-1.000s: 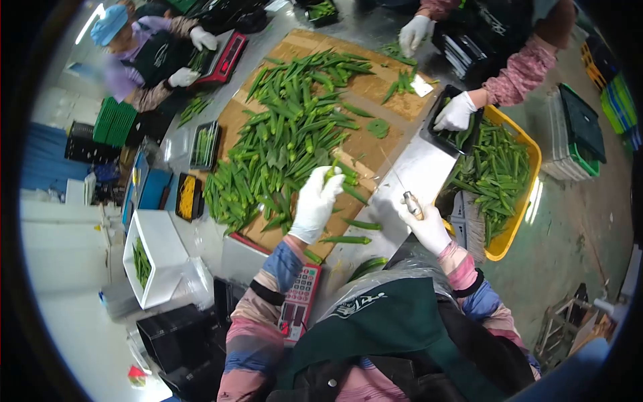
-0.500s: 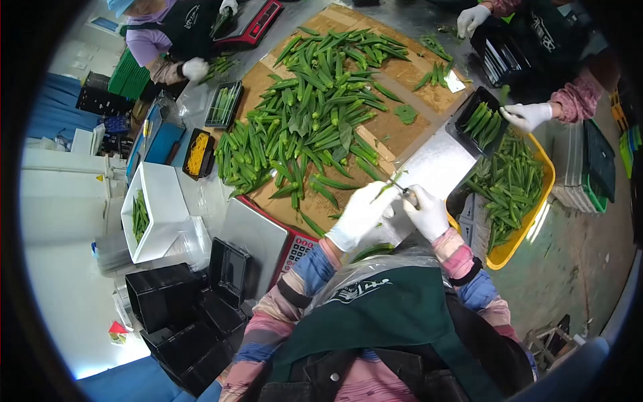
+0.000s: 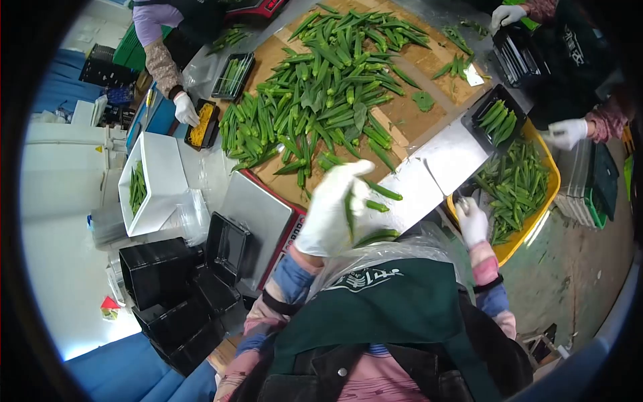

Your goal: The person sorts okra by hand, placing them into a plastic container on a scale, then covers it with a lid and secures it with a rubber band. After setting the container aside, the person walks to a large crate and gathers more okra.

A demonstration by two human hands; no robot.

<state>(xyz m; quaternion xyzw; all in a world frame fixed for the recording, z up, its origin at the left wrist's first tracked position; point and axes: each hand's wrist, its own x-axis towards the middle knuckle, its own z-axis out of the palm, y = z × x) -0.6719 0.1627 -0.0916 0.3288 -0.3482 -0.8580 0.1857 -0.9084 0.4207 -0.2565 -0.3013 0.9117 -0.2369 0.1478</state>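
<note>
My left hand [image 3: 335, 211], in a white glove, is at the front edge of the green okra pile [image 3: 328, 87], its fingers wrapped round okra pods. More loose pods [image 3: 383, 194] lie just beside it on the metal surface. My right hand [image 3: 471, 221], also gloved, is closed at the left rim of the yellow basket [image 3: 555, 167], which holds okra. A thin dark-tipped tool, perhaps a knife [image 3: 439, 179], points up and left from it; its handle is mostly hidden in the glove.
A scale [image 3: 251, 221] and black trays [image 3: 228, 258] stand left, near a white box [image 3: 157, 177]. A black tray of okra [image 3: 497, 120] sits above the basket. One co-worker's gloved hand [image 3: 186, 109] touches a yellow-filled tray [image 3: 204, 126]; another's hand [image 3: 568, 133] is at the right.
My hands have moved apart, the left toward the left and the right down to the basket. The left co-worker's hand has reached the yellow-filled tray; the right co-worker's hand has left the okra tray.
</note>
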